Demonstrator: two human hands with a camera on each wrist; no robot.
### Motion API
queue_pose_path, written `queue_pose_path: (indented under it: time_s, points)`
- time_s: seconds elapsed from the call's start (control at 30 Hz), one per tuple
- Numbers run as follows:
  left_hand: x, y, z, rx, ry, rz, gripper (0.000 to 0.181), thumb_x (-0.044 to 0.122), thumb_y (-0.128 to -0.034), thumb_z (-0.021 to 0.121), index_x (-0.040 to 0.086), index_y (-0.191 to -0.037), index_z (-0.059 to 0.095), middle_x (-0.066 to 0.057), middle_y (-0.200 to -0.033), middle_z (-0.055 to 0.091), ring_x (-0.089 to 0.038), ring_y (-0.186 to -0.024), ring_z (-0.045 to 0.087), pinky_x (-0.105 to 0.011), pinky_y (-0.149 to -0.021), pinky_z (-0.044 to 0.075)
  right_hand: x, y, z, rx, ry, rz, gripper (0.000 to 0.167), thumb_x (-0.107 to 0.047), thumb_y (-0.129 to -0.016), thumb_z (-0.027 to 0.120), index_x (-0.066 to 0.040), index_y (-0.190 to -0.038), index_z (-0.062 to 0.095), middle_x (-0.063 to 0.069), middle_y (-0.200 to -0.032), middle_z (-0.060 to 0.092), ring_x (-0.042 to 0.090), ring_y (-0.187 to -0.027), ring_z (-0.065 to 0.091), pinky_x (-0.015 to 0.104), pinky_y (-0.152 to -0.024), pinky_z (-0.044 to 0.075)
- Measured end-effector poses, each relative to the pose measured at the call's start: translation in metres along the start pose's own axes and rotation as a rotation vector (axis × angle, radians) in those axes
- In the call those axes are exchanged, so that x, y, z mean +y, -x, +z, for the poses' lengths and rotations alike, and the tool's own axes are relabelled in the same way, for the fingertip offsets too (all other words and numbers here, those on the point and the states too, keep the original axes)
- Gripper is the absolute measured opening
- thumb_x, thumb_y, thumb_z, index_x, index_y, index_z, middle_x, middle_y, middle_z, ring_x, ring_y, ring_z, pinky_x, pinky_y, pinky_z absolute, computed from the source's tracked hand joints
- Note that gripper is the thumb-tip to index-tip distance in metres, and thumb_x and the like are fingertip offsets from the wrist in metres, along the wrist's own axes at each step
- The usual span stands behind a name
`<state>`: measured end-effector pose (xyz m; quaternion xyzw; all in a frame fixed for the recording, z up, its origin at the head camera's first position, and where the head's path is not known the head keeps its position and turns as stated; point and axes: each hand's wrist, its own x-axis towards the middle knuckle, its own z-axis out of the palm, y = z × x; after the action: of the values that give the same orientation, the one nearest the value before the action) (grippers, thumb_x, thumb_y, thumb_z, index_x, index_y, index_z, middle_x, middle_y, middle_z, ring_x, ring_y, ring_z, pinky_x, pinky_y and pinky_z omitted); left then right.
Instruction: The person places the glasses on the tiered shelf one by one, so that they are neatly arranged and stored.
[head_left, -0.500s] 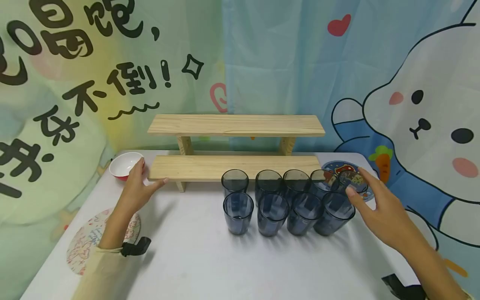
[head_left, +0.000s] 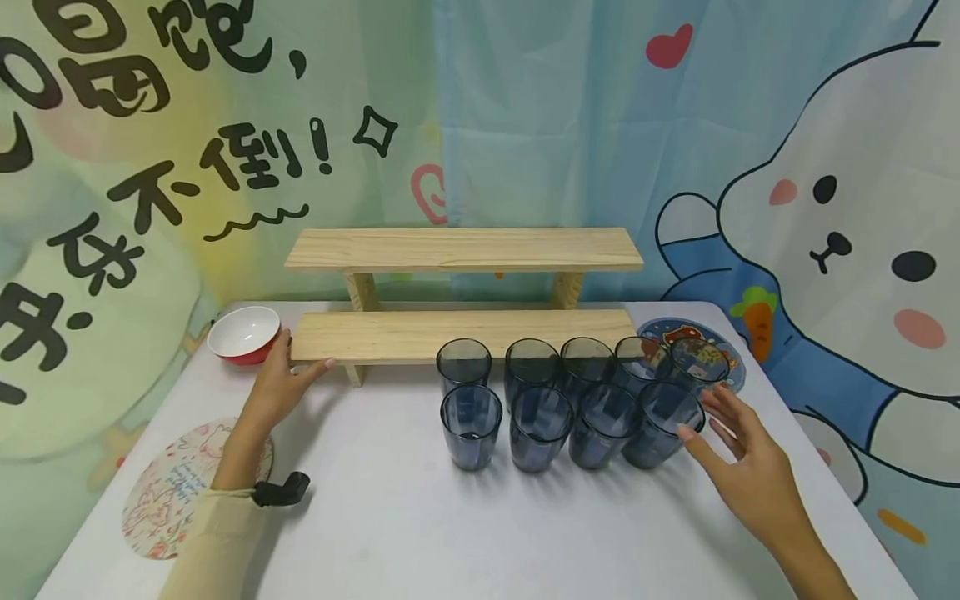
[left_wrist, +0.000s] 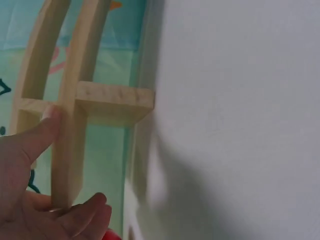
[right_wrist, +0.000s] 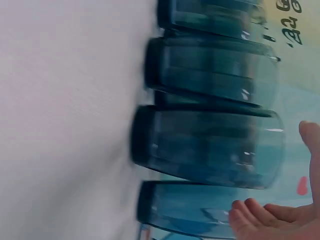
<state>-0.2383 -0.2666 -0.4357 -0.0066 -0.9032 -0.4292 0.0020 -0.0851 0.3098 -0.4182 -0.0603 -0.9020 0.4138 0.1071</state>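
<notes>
My left hand (head_left: 281, 387) holds the left end of the lower plank of a two-tier wooden shelf (head_left: 465, 332), thumb and fingers on either side of its corner in the left wrist view. Several upright blue-grey tinted glasses stand in two rows before the shelf's right half. Beside the front row's rightmost glass (head_left: 663, 429) is my right hand (head_left: 757, 479), fingers spread and holding nothing. Its fingertips come close to the rear rightmost glass (head_left: 699, 360); whether they touch either glass I cannot tell. In the right wrist view the hand (right_wrist: 280, 220) is beside the glasses' rims.
A red bowl with a white inside (head_left: 243, 333) sits left of the shelf, close to my left hand. Under my left forearm lies a round patterned mat (head_left: 176, 492). A blue round mat (head_left: 731, 337) is behind the glasses at right. A printed curtain (head_left: 517, 108) hangs behind the table.
My right hand has moved from around the rear rightmost glass toward me, beside the front one. My left hand remains at the shelf's end, a little lower. The head view has shifted slightly.
</notes>
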Motion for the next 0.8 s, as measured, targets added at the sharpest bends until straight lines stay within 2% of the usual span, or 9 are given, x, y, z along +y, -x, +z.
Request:
queue_pose_path:
  time_s: [0.13,0.27,0.43,0.67,0.8]
  points:
    - [-0.004,-0.001,0.004,0.020,0.015,0.032,0.090,0.030,-0.1030,0.071,-0.005,-0.164,0.015,-0.036,-0.161,0.033,-0.054,-0.150,0.034,-0.067,-0.123,0.029,0.007,0.000,0.012,-0.033,-0.087,0.010,0.098,-0.039,-0.099,0.076,-0.013,-0.170,0.014,0.023,-0.169,0.032,0.048,-0.153,0.032,-0.002,-0.105,0.032]
    - [-0.005,0.000,0.006,0.018,0.024,0.029,0.088,0.030,-0.1040,0.070,-0.004,-0.164,0.015,-0.035,-0.162,0.031,-0.053,-0.152,0.030,-0.067,-0.124,0.026,0.013,-0.002,0.020,-0.061,-0.143,0.008,0.100,-0.035,-0.096,0.080,-0.012,-0.170,0.016,0.024,-0.168,0.032,0.046,-0.155,0.029,0.001,-0.109,0.032]
    - [-0.006,0.000,0.008,0.017,0.055,0.044,0.087,0.027,-0.1042,0.070,-0.003,-0.165,0.015,-0.034,-0.162,0.031,-0.051,-0.152,0.031,-0.065,-0.124,0.026,0.018,-0.005,0.026,-0.063,-0.162,-0.009,0.095,-0.029,-0.095,0.082,-0.009,-0.167,0.024,0.023,-0.165,0.036,0.045,-0.154,0.032,0.003,-0.110,0.033]
    - [-0.005,0.000,0.011,0.022,0.096,0.082,0.083,0.019,-0.1049,0.068,-0.006,-0.164,0.015,-0.034,-0.157,0.035,-0.048,-0.146,0.041,-0.060,-0.122,0.036,0.019,-0.006,0.030,-0.047,-0.178,-0.033,0.091,-0.025,-0.094,0.083,-0.008,-0.165,0.029,0.023,-0.162,0.041,0.043,-0.153,0.035,0.004,-0.111,0.034]
    - [-0.005,0.000,0.012,0.019,0.112,0.091,0.083,0.018,-0.1053,0.068,-0.006,-0.164,0.013,-0.034,-0.156,0.034,-0.048,-0.145,0.042,-0.059,-0.121,0.038,0.018,-0.006,0.031,-0.025,-0.159,-0.042,0.088,-0.025,-0.094,0.083,-0.008,-0.164,0.033,0.023,-0.161,0.042,0.045,-0.151,0.038,0.004,-0.109,0.034]
